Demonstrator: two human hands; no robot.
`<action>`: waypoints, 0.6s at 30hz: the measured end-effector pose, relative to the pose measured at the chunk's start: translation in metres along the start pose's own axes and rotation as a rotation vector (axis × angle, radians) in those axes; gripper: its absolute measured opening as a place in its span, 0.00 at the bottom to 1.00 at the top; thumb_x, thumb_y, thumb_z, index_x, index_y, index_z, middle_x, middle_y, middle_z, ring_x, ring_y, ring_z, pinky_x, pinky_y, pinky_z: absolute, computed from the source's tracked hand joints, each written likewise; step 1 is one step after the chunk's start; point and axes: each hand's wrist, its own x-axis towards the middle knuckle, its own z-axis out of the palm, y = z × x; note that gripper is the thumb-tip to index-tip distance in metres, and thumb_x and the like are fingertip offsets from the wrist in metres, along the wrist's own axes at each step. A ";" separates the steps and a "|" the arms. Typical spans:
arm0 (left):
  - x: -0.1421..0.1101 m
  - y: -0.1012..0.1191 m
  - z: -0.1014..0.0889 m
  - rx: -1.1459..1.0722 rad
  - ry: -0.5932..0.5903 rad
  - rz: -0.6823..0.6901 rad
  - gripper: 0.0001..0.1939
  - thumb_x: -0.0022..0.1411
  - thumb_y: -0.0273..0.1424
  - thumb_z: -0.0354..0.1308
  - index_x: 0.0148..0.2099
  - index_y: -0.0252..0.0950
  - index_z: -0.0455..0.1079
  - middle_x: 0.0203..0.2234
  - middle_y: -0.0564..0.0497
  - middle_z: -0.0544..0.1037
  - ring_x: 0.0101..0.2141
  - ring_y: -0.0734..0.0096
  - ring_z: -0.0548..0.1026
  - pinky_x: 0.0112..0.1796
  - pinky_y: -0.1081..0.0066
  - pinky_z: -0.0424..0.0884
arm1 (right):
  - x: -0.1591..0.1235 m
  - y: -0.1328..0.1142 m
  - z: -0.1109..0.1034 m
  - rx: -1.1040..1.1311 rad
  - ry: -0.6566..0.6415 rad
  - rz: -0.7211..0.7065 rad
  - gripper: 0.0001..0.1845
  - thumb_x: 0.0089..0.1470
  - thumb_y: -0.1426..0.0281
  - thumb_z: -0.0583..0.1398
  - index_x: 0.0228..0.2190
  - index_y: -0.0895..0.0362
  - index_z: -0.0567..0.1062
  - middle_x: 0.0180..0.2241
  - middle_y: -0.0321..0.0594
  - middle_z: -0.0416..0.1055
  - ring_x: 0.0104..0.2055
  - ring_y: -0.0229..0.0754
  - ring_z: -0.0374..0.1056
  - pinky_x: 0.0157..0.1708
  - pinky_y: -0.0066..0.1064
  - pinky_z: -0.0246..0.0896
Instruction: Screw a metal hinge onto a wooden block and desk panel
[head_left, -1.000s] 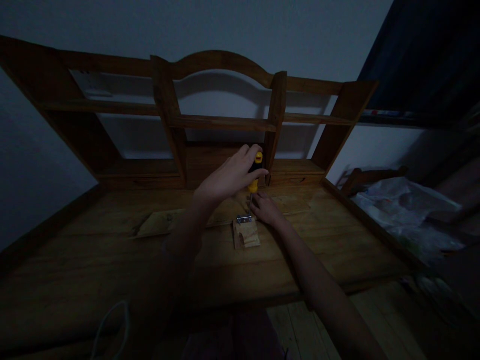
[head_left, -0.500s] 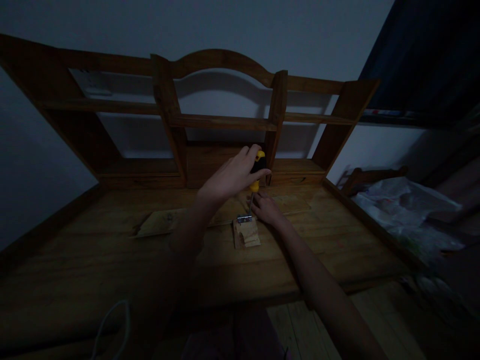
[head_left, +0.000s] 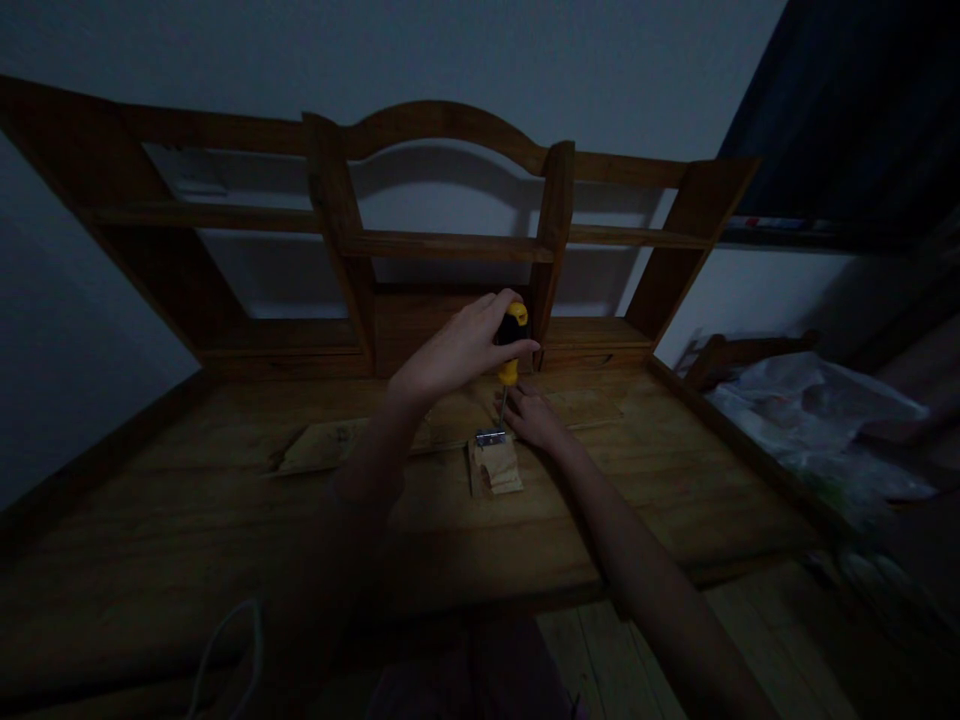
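1. Left hand (head_left: 459,352) is clamped on the screwdriver (head_left: 512,342), held upright, tip down on the hinge (head_left: 490,437).
2. Right hand (head_left: 531,416), fingers together, presses flat just right of the hinge.
3. Block (head_left: 496,467) lies on the bench (head_left: 225,500), below both hands.

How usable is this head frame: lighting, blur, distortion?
Head view: very dim, corners nearly black; a soft pool of light falls on the left hand, the screwdriver, the right hand and the block. Shelf lines bow from the wide lens; the plastic at right looks smeared.
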 end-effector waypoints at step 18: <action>0.000 0.002 0.001 0.014 0.003 -0.028 0.22 0.66 0.41 0.57 0.59 0.41 0.62 0.52 0.44 0.67 0.51 0.57 0.71 0.56 0.57 0.67 | 0.001 0.000 0.001 -0.006 0.001 0.000 0.19 0.68 0.61 0.51 0.48 0.60 0.74 0.48 0.51 0.71 0.52 0.46 0.66 0.53 0.34 0.57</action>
